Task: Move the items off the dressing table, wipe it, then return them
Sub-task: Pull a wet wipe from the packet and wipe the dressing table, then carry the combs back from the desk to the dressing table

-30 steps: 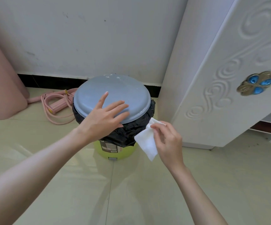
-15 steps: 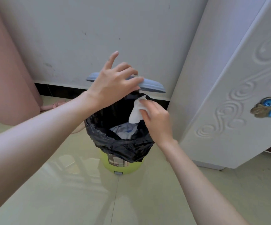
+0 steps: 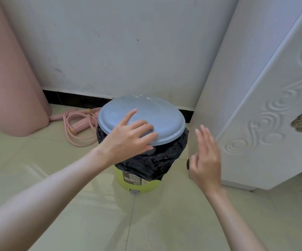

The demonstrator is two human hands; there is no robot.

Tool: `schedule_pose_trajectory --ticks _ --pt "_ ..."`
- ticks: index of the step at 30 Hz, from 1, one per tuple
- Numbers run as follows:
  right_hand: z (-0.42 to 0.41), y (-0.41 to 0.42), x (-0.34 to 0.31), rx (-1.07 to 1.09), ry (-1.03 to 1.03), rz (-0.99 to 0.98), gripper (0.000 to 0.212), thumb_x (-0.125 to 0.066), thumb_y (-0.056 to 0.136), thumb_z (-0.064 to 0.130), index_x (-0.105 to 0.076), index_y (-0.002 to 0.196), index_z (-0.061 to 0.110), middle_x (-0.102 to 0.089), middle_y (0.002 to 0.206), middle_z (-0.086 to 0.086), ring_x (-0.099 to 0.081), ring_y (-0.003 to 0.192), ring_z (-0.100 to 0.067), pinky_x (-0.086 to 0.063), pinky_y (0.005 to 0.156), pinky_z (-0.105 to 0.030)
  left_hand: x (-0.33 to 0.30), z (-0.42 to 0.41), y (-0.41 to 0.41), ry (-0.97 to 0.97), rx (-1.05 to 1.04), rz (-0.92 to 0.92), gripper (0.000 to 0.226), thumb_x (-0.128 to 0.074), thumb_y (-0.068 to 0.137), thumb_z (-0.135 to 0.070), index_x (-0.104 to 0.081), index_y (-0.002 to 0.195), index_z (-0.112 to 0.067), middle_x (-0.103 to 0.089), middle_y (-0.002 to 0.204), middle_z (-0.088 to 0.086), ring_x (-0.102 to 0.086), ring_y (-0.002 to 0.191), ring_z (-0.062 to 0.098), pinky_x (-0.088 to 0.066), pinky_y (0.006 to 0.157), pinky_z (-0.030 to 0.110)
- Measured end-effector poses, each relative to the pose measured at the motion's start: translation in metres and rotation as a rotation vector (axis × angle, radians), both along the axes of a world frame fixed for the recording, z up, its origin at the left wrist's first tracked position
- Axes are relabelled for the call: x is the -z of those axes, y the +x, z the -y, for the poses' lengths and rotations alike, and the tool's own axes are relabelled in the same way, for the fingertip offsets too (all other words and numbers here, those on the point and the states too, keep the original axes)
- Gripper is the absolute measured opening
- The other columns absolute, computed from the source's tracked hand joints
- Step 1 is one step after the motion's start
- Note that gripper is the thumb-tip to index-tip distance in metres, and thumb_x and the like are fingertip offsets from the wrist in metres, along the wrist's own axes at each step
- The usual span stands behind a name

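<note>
The left hand [image 3: 128,140] lies on the front edge of the blue lid [image 3: 143,118], fingers mostly straight, thumb under the rim. The lid sits flat on the green bin [image 3: 137,183] with its black bag [image 3: 155,160]. The right hand [image 3: 205,156] is wide and holds nothing, just beside the bin and near the white cabinet [image 3: 255,124]. No wipe can be seen. I think this is the throwing-away bit after wiping. The dressing table and its items are out of sight, so next comes going there to put them on it.
</note>
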State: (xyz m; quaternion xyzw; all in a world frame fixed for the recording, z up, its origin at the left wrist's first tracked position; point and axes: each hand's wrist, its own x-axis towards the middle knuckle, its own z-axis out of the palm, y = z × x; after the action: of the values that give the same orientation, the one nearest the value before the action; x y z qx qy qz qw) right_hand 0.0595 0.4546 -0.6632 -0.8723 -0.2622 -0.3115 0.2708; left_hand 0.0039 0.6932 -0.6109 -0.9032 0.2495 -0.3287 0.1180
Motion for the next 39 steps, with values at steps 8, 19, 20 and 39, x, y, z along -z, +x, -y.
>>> schedule_pose_trajectory --ticks 8,19,20,39 --pt "-0.023 -0.009 0.023 -0.173 -0.411 -0.034 0.066 -0.026 0.077 0.004 -0.032 0.142 0.009 -0.029 0.15 -0.01 -0.018 0.141 -0.025 -0.018 0.11 -0.049 0.05 0.018 -0.019 -0.135 -0.119 -0.05 0.024 -0.053 0.086 -0.027 -0.059 0.103 -0.012 -0.064 0.105 0.006 -0.061 0.093 0.024 -0.041 0.095 0.051" --pt "-0.002 -0.051 -0.055 -0.117 -0.379 -0.285 0.065 -0.028 0.077 0.011 -0.03 0.143 0.018 -0.028 0.15 -0.011 -0.017 0.141 -0.026 -0.018 0.11 -0.046 -0.03 0.045 -0.065 -0.213 -0.367 -0.508 0.054 -0.04 0.085 -0.038 -0.047 0.132 -0.015 -0.048 0.137 0.011 -0.047 0.124 0.027 -0.03 0.102 0.054" --pt "0.004 -0.056 -0.077 -0.086 -0.367 -0.315 0.063 -0.033 0.079 0.017 -0.032 0.142 0.018 -0.028 0.15 -0.01 -0.018 0.14 -0.027 -0.019 0.109 -0.046 -0.052 0.052 -0.068 -0.222 -0.38 -0.531 0.055 -0.04 0.084 -0.04 -0.047 0.133 -0.015 -0.048 0.137 0.011 -0.047 0.124 0.027 -0.028 0.102 0.054" --pt "0.209 -0.09 -0.602 0.652 -0.218 -0.342 0.066 -0.036 0.084 0.053 -0.032 0.144 0.025 -0.024 0.151 -0.018 -0.015 0.14 -0.035 -0.016 0.112 -0.052 -0.559 0.274 0.002 -0.204 0.037 -0.548 0.066 -0.023 0.087 -0.051 -0.034 0.142 -0.016 -0.038 0.144 0.013 -0.035 0.133 0.03 -0.026 0.105 0.055"
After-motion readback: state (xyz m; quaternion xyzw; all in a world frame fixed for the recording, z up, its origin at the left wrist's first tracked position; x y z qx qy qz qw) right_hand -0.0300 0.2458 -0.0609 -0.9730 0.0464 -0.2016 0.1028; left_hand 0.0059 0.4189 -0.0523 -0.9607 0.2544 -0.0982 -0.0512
